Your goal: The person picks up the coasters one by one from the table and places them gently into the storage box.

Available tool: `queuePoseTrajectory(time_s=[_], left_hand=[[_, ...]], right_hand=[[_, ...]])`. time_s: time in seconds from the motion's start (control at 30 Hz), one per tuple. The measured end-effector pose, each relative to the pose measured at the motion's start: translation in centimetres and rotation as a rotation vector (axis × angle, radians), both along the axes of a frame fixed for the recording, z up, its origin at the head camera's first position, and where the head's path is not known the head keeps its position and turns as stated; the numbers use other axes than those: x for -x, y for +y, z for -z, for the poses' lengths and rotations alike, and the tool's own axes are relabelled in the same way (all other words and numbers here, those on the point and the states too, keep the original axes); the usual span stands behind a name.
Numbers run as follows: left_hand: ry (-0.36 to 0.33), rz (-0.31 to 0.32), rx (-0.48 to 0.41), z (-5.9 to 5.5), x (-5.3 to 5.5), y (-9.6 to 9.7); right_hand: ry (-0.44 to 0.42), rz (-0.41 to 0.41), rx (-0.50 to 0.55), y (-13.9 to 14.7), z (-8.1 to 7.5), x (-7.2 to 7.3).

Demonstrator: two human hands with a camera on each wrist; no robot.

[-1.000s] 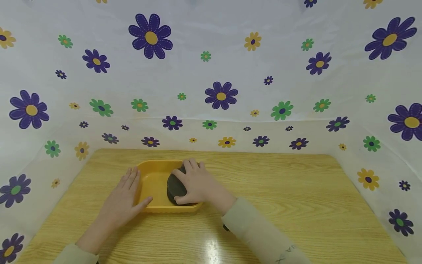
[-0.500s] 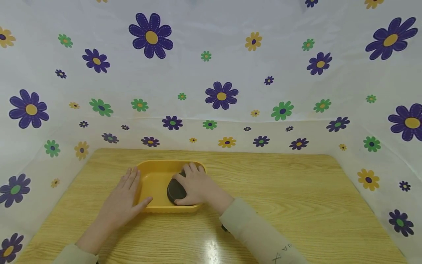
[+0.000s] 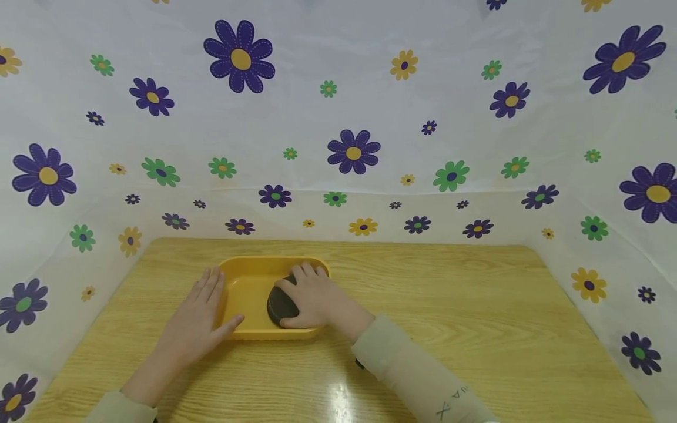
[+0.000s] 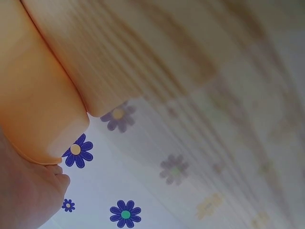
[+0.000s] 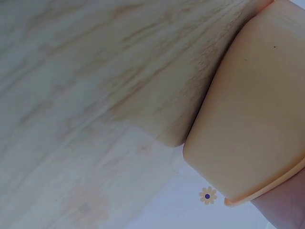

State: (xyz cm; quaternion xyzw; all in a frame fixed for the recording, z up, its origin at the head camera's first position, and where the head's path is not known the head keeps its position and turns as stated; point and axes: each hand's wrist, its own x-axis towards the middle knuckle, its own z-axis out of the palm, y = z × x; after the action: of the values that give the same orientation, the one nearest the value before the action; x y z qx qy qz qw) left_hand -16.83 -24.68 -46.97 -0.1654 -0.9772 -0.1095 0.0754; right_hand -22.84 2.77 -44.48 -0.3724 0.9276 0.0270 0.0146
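A yellow plastic tray (image 3: 245,294) with raised walls sits on the table left of the middle. In its right end lies a dark, smooth, rounded object (image 3: 282,306) with a rim line along its left edge. My right hand (image 3: 312,296) reaches over the tray's right side and grips this object from above, fingers at the far side and thumb at the near side; the palm hides its right half. My left hand (image 3: 195,320) rests with straight fingers along the tray's left wall, thumb over the front left corner. Both wrist views show the tray's outer wall (image 4: 43,90), but not the dark object.
The table (image 3: 439,305) has a light wood-grain top and bears the tray. A white cloth (image 3: 296,117) printed with purple, green and yellow flowers rises behind the table and along both sides.
My right hand has moved slightly down and nearer with the dark object, its fingertips dropping from above the tray's far rim to below it. The left hand and tray have stayed put.
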Motion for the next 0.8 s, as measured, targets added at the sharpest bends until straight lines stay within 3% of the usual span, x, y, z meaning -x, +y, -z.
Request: queuePoseTrajectory(time_s=[0.33,0.8], left_hand=[[0.004,0.008,0.012,-0.4,0.1,0.2],[0.001,0.009,0.004,-0.4,0.1,0.0]], right_hand=[[0.028,-0.019,0.020,0.3,0.0,0.3],[0.068,-0.037,0.053,2.2,-3.1,-0.3]])
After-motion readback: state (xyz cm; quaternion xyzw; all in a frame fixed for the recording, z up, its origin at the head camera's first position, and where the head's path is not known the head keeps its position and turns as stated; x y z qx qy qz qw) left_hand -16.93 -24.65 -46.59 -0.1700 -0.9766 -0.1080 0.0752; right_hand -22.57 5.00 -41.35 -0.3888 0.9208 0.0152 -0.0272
